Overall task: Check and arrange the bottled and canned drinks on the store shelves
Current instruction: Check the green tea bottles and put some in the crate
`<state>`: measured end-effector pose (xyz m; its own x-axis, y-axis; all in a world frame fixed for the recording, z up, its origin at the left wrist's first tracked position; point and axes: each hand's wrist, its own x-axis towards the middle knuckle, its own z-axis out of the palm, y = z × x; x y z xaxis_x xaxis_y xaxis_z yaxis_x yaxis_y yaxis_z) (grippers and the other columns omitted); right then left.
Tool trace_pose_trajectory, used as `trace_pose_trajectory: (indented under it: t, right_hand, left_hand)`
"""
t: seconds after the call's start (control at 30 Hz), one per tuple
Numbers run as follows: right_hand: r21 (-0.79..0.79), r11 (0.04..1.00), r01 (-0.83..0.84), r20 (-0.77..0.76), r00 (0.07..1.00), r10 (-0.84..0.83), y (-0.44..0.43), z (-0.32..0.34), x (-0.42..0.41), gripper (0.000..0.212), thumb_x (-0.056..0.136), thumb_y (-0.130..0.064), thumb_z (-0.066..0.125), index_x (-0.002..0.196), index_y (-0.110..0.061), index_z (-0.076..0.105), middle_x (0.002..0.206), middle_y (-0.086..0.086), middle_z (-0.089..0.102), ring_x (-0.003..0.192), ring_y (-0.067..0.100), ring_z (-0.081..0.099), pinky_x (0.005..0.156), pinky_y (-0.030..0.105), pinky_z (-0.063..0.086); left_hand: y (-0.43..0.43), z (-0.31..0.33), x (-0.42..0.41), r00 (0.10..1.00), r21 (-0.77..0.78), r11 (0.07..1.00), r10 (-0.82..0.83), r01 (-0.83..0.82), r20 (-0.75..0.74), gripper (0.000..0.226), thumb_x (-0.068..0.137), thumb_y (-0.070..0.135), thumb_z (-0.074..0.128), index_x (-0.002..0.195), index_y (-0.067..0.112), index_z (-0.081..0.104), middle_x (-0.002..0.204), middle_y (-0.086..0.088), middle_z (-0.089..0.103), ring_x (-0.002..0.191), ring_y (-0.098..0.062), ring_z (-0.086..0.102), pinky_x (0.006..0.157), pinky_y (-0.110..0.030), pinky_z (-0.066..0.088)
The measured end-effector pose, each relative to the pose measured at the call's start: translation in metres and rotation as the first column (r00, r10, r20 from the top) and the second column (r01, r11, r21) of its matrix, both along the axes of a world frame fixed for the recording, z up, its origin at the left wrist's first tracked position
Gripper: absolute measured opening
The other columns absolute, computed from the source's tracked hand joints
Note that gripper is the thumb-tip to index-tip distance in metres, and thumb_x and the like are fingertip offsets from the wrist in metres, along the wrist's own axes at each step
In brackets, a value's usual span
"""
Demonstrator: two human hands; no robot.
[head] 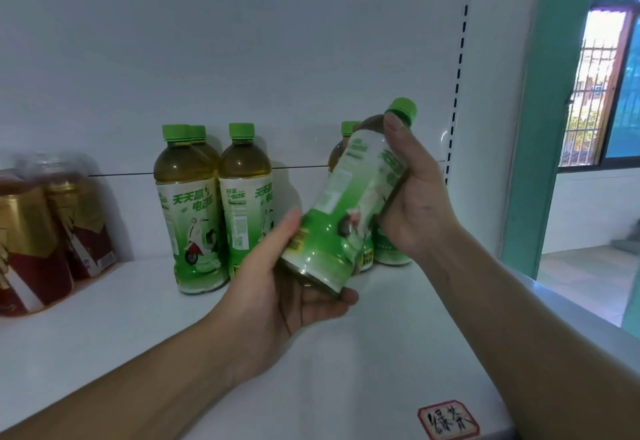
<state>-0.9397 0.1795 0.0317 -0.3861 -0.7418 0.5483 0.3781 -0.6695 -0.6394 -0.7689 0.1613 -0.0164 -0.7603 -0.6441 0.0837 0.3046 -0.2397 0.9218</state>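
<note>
Green tea filled the tea bottle [349,197] that both hands held up in the air over the white shelf [138,318]. The left hand [277,287] cupped the bottom of it, with the thumb up one side and the fingers curled under. The right hand [419,204] was wrapped round the top part, and its thumb reached up to the green cap [403,109]. Both hands gripped the tea bottle, so neither one was free.

The tea bottle was tipped over. Its long side ran from the bottom, low and to the left, up to the cap, high and to the right. The label faced the person, so I think it was being checked.

Just behind the hands stood more of the same tea. The left bottles [185,211] stood side by side, with a third cap peeking out behind them. The right bottles [391,249] were partly hidden by the one being held. There looked to be room between those two groups, straight ahead of the hands. To go there, the tea bottle would need to be stood up, cap on top and bottom down. The left hand was nearer that spot.

Far to the left sat red and gold drinks [34,232], too blurry to read. A red sticker [448,419] was on the shelf's front edge.
</note>
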Motion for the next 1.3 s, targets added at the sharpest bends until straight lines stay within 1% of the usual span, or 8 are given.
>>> trace_pose_trajectory:
  t: [0.07, 0.27, 0.47, 0.6, 0.7, 0.87, 1.07, 1.3]
  right_hand:
    - [0.013, 1.0, 0.014, 0.021, 1.0, -0.015, 0.0, -0.001, 0.0, 0.111, 0.049, -0.039, 0.099, 0.138, 0.004, 0.049, 0.121, 0.022, 0.054, 0.108, 0.037, 0.055, 0.099, 0.053, 0.051]
    - [0.005, 0.968, 0.249, -0.08, 0.966, -0.248, 0.004, -0.003, 0.001, 0.049, 0.077, -0.027, 0.081, 0.115, -0.01, 0.057, 0.11, 0.022, 0.064, 0.096, 0.038, 0.064, 0.094, 0.068, 0.051]
    - [0.04, 0.994, 0.099, -0.036, 0.995, -0.098, 0.006, 0.003, 0.005, 0.089, 0.07, -0.034, 0.082, 0.142, 0.003, 0.045, 0.117, 0.022, 0.059, 0.104, 0.035, 0.06, 0.095, 0.051, 0.055]
    - [0.028, 0.974, 0.224, -0.089, 0.971, -0.221, 0.006, -0.001, 0.004, 0.057, 0.082, -0.029, 0.077, 0.126, -0.001, 0.055, 0.109, 0.022, 0.064, 0.096, 0.037, 0.064, 0.095, 0.063, 0.053]
    - [0.002, 0.96, 0.279, -0.167, 0.947, -0.274, 0.006, -0.001, 0.004, 0.044, 0.083, -0.03, 0.075, 0.118, -0.009, 0.058, 0.106, 0.015, 0.068, 0.095, 0.033, 0.068, 0.095, 0.061, 0.054]
    - [0.072, 0.985, 0.156, -0.163, 0.976, -0.142, 0.005, 0.002, 0.008, 0.068, 0.083, -0.041, 0.067, 0.138, -0.004, 0.051, 0.112, 0.013, 0.066, 0.099, 0.027, 0.066, 0.1, 0.052, 0.054]
    - [0.015, 0.881, 0.473, -0.354, 0.826, -0.438, 0.002, -0.007, 0.013, 0.072, 0.066, -0.058, 0.078, 0.129, -0.027, 0.06, 0.115, 0.003, 0.07, 0.106, 0.028, 0.069, 0.096, 0.058, 0.054]
    - [0.141, 0.99, 0.002, -0.223, 0.974, 0.029, 0.0, -0.003, 0.012, 0.109, 0.06, -0.048, 0.091, 0.149, -0.012, 0.04, 0.122, 0.017, 0.065, 0.105, 0.031, 0.066, 0.094, 0.051, 0.055]
  left_hand:
    - [0.0, 0.003, 0.001, 0.998, 0.047, 0.997, -0.06, 0.058, 0.028, 0.062, 0.077, 0.06, 0.05, 0.095, 0.008, 0.081, 0.091, -0.024, 0.074, 0.06, -0.031, 0.071, 0.052, -0.031, 0.059]
    - [0.001, -0.005, -0.005, 0.987, -0.264, 0.953, 0.16, -0.148, 0.027, 0.066, 0.06, 0.045, 0.08, 0.118, 0.019, 0.064, 0.103, -0.002, 0.076, 0.091, -0.017, 0.074, 0.073, -0.028, 0.057]
    - [0.004, 0.005, 0.001, 0.998, 0.034, 0.999, -0.04, 0.041, -0.04, 0.045, 0.071, 0.049, 0.058, 0.086, 0.013, 0.082, 0.097, -0.022, 0.075, 0.069, -0.034, 0.073, 0.055, -0.034, 0.06]
    - [0.007, 0.008, -0.009, 0.99, -0.228, 0.968, 0.125, -0.106, 0.069, 0.045, 0.09, 0.044, 0.052, 0.092, 0.003, 0.069, 0.119, -0.024, 0.069, 0.092, -0.027, 0.068, 0.066, -0.022, 0.056]
    - [0.006, -0.001, -0.009, 0.984, -0.313, 0.938, 0.17, -0.146, 0.049, 0.056, 0.068, 0.055, 0.063, 0.11, 0.02, 0.069, 0.102, -0.004, 0.077, 0.085, -0.016, 0.074, 0.065, -0.026, 0.057]
    - [0.005, 0.003, -0.001, 0.997, 0.002, 0.998, -0.057, 0.057, -0.054, 0.051, 0.074, 0.054, 0.056, 0.093, 0.013, 0.081, 0.094, -0.023, 0.073, 0.063, -0.031, 0.07, 0.049, -0.033, 0.059]
    - [0.008, -0.001, -0.009, 0.991, -0.229, 0.964, 0.128, -0.134, -0.042, 0.029, 0.076, 0.056, 0.055, 0.082, 0.041, 0.079, 0.096, -0.002, 0.078, 0.088, -0.024, 0.075, 0.07, -0.038, 0.059]
    - [0.002, 0.004, 0.003, 0.972, 0.094, 0.969, -0.22, 0.228, -0.082, 0.068, 0.077, 0.064, 0.052, 0.099, 0.005, 0.078, 0.088, -0.02, 0.072, 0.065, -0.031, 0.07, 0.055, -0.035, 0.058]
